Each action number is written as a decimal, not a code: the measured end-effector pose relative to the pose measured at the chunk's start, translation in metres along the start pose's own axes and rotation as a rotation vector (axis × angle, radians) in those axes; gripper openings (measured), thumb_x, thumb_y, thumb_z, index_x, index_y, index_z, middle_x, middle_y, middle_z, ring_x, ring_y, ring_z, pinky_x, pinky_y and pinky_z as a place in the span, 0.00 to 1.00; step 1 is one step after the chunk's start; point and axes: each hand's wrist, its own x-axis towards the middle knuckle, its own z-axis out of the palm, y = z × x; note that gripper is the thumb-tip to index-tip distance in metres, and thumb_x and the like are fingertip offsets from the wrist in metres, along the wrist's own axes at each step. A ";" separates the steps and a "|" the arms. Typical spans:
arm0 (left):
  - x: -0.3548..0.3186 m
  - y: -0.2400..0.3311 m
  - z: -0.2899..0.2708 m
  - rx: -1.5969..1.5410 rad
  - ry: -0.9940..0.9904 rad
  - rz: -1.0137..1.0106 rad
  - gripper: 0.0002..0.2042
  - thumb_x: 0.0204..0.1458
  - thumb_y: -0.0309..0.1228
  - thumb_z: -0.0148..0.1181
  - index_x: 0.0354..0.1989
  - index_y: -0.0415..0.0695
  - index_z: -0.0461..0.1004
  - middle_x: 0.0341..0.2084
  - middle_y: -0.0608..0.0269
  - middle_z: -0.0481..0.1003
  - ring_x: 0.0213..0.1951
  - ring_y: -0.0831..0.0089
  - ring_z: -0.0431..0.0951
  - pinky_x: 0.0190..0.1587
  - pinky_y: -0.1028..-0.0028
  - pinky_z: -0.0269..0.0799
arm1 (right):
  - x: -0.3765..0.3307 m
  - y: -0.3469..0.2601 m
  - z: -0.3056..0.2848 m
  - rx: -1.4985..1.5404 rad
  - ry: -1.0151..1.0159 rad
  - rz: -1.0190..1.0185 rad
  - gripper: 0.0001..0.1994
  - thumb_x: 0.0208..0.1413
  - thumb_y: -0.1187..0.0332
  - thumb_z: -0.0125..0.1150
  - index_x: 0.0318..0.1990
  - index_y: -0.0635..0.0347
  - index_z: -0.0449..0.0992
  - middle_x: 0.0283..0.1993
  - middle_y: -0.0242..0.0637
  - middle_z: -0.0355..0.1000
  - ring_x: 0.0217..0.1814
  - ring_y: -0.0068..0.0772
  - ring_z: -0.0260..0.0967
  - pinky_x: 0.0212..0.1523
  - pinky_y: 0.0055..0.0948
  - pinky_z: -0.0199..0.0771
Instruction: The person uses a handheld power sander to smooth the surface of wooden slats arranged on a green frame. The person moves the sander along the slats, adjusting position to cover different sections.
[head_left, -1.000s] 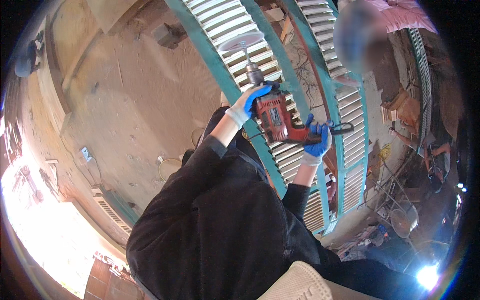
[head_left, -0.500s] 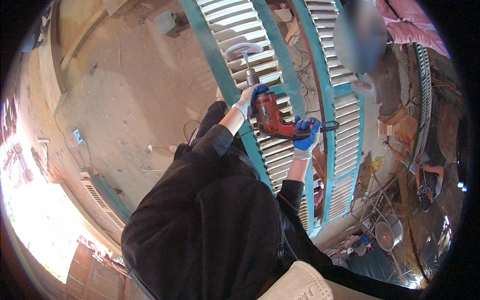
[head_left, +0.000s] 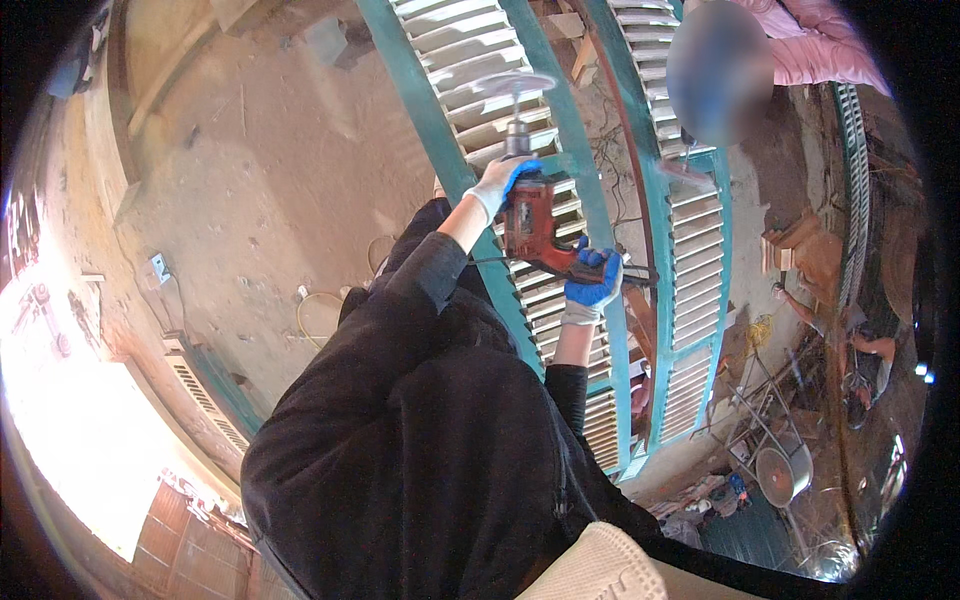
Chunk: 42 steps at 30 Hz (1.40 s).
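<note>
A red power drill (head_left: 530, 222) is held over a louvered shutter with a teal frame (head_left: 410, 75) and pale slats. My left hand (head_left: 497, 184), in a white and blue glove, wraps round the drill's front body just behind the chuck (head_left: 517, 138). At the rear handle, my right hand (head_left: 594, 285) is closed, gloved the same way. A round, flat sanding disc (head_left: 515, 84) sits on the drill's shaft, blurred, over the upper slats. Whether the disc touches them I cannot tell.
A second teal louvered shutter (head_left: 697, 255) lies to the right. Beyond it another person's pink sleeve (head_left: 830, 55) shows, with a second blurred disc (head_left: 687, 175) near that shutter. A metal stand with a round drum (head_left: 783, 470) stands at lower right. Bare dusty floor (head_left: 280, 150) lies left.
The disc has shifted right and slightly up across the slats. The drill now points more straight ahead, and my right hand has moved left and a little nearer me.
</note>
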 end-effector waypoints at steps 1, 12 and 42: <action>-0.010 0.009 0.018 0.087 0.027 0.012 0.12 0.43 0.38 0.67 0.33 0.45 0.76 0.26 0.65 0.77 0.22 0.74 0.75 0.27 0.72 0.73 | 0.002 -0.001 -0.005 0.026 -0.036 -0.009 0.11 0.58 0.61 0.51 0.28 0.57 0.68 0.21 0.31 0.62 0.26 0.30 0.63 0.56 0.46 0.63; 0.000 0.001 -0.028 -0.036 0.021 -0.036 0.08 0.49 0.37 0.59 0.33 0.47 0.73 0.24 0.66 0.75 0.24 0.74 0.76 0.27 0.71 0.73 | -0.005 0.010 0.011 -0.019 -0.068 0.080 0.12 0.58 0.60 0.51 0.28 0.58 0.68 0.22 0.32 0.63 0.26 0.32 0.62 0.51 0.45 0.65; 0.036 -0.025 0.031 -0.369 -0.052 -0.056 0.09 0.49 0.36 0.59 0.34 0.46 0.73 0.24 0.63 0.75 0.22 0.70 0.76 0.27 0.66 0.75 | 0.071 -0.055 0.029 -0.166 -0.099 0.136 0.12 0.56 0.59 0.55 0.29 0.57 0.70 0.18 0.31 0.65 0.22 0.27 0.62 0.49 0.41 0.66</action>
